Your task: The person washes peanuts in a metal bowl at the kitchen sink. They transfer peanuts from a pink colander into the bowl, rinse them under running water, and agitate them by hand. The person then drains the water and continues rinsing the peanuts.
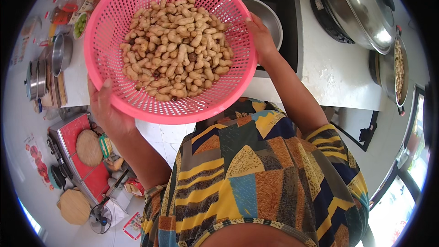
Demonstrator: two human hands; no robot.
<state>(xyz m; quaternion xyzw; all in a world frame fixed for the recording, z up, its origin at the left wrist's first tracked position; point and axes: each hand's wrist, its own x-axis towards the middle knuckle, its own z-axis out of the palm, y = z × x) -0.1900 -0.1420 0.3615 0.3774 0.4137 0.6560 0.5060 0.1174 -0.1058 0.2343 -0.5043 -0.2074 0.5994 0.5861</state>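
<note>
A round pink plastic colander (99, 41) with a heap of unshelled peanuts (178, 51) in it fills the upper left of the view. My left hand (111, 113) grips its rim at the lower left, with the thumb up over the edge. On the right side, my right hand (262, 37) holds the rim, thumb on top and fingers mostly hidden. Partly behind the colander, a metal bowl (274, 24) sits in the dark sink (293, 51).
Right of the sink, a large lidded metal pot (363, 10) stands on a black cooker (327, 17). Beyond it is a pan (387, 75) holding peanuts. At left are a steel bowl (61, 55), a lidded pot (36, 79) and a bowl of green fruit (81, 25). A fan (100, 218) stands lower left.
</note>
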